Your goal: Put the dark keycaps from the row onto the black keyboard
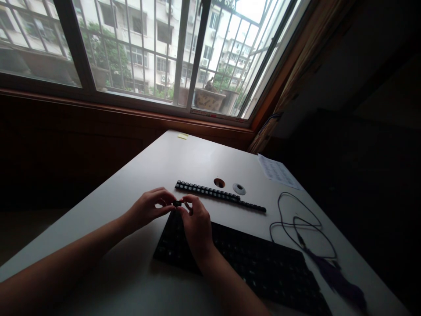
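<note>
Both hands meet over the far left corner of a black keyboard [263, 259] on the white table. Between their fingertips is a small black keycap [177, 203]. My left hand [154, 204] pinches it from the left, and my right hand [197, 221] grips it from the right. Part of the keyboard is hidden under my right hand and forearm. Just beyond the hands, black keycaps [210, 191] stand in long rows on the tabletop.
The white table [131, 175] has a round cable hole [219, 183] with a grey ring-shaped cover [239, 189] beside it. To the right are a looped black cable [296, 224], a dark purple item [338, 281] and a printed sheet [278, 171]. Yellow sticky notes [183, 136] lie at the far edge.
</note>
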A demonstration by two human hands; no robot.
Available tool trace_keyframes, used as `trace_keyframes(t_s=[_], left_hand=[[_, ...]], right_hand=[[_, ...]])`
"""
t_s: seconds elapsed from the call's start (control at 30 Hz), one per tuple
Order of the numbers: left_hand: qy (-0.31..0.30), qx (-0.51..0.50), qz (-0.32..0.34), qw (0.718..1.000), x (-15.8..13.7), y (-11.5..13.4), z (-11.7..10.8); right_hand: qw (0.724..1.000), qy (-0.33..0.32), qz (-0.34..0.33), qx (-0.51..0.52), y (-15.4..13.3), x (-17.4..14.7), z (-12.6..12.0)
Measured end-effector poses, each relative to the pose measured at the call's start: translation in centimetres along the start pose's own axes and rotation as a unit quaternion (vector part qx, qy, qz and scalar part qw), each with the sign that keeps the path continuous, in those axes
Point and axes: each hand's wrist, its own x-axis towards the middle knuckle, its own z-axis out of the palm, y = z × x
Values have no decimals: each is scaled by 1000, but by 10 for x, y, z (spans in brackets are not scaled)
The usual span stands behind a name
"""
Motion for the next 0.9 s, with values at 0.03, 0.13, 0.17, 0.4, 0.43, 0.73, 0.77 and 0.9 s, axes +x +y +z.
trace_keyframes(t_s=[0.03, 0.13, 0.17, 0.4, 0.43, 0.73, 0.77, 0.9], left_hand=[[1, 17, 10, 1000, 0, 2, 0], [5, 52, 27, 998, 1, 6, -1], [8, 59, 29, 998, 1, 6, -2], [8, 123, 9, 992, 15, -9, -21], [4, 134, 2, 991, 19, -14, -24], [-22, 200, 16, 979, 41, -51, -23], [-21, 204, 15, 979, 41, -54, -22], [-24, 237, 6, 971, 39, -62, -20]], right_hand=[[1000, 0, -3, 9, 0, 0, 0], [999, 7, -1, 36, -2, 0, 0], [999, 12, 1, 38, -3, 1, -1], [994, 99, 43, 12, -5, 12, -10], [993, 104, 53, 12, -5, 13, -11], [992, 101, 70, 25, 0, 14, -11], [992, 98, 71, 22, 0, 14, -11], [993, 90, 72, 16, 0, 15, -11]])
